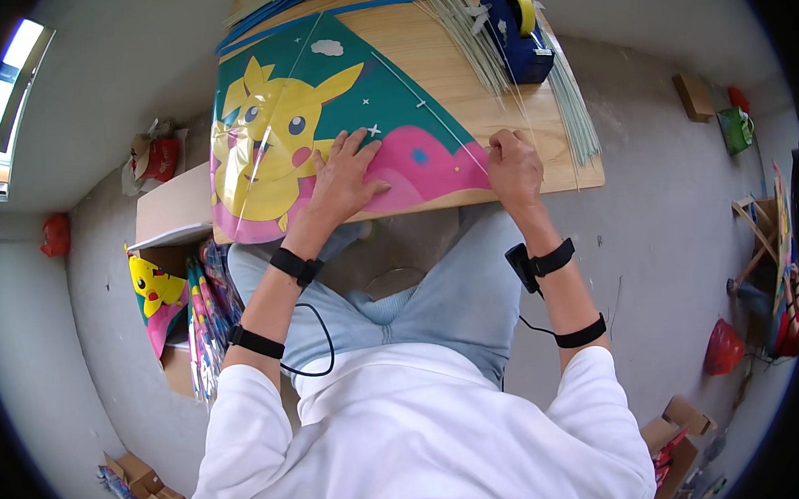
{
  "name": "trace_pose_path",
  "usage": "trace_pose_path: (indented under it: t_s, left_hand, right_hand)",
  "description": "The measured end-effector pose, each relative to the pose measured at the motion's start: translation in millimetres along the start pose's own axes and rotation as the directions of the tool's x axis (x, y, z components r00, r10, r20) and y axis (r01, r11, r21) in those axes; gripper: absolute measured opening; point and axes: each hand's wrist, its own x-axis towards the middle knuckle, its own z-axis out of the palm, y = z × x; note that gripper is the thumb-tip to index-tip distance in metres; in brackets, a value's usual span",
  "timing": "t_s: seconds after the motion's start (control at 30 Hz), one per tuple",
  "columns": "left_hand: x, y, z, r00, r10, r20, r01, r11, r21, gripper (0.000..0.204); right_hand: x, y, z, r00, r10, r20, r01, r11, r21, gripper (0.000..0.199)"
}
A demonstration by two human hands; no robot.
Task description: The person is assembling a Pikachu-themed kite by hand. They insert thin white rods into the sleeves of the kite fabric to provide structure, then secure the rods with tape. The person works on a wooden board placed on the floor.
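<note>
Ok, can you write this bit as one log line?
left hand: spread on printed sheet | right hand: curled at lower end of white rod, grip hidden | tape dispenser: on table, beyond right hand

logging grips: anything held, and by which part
Cannot be told: the right hand is closed at a corner of the printed sheet, hiding any grip. The left hand lies open, holding nothing.

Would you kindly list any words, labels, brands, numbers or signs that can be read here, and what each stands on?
None is readable.
Printed sheet: pictures only, no lettering seen.
Blue tape dispenser: pale marking, too small to read.
Floor: small dark mark, too blurred to read.
</note>
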Motion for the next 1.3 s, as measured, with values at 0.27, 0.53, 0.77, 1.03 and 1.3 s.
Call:
trace_pose_path:
  t_s: [0.27, 0.53, 0.77, 1.03, 1.3]
  left_hand:
    - [5.3, 12.8, 0.2, 0.999, -0.049, 0.001, 0.049, 0.999, 0.020, 0.069]
    - [60.1, 16.5, -1.5, 0.959, 0.095, -0.268, -0.141, 0.977, -0.158, 0.031]
    - [135.2, 34.1, 22.8, 0.943, -0.112, -0.312, 0.048, 0.978, -0.203, 0.015]
    - [154.0, 37.5, 34.6, 0.934, -0.137, -0.328, 0.081, 0.980, -0.180, 0.016]
    - [161.7, 39.3, 39.3, 0.935, -0.137, -0.326, 0.083, 0.981, -0.174, 0.015]
  right_hand:
    - [-2.5, 63.3, -43.6, 0.995, 0.097, 0.009, -0.097, 0.989, 0.115, 0.006]
    - [-4.6, 51.4, -27.5, 0.999, 0.005, 0.034, -0.010, 0.991, 0.131, 0.007]
    - [-2.1, 57.1, -13.9, 0.999, 0.013, 0.045, -0.019, 0.992, 0.125, 0.009]
    - [-3.2, 53.0, -19.9, 0.999, 0.002, 0.044, -0.009, 0.985, 0.173, 0.009]
    - [-3.1, 53.8, -19.8, 0.999, -0.005, 0.040, -0.002, 0.985, 0.173, 0.011]
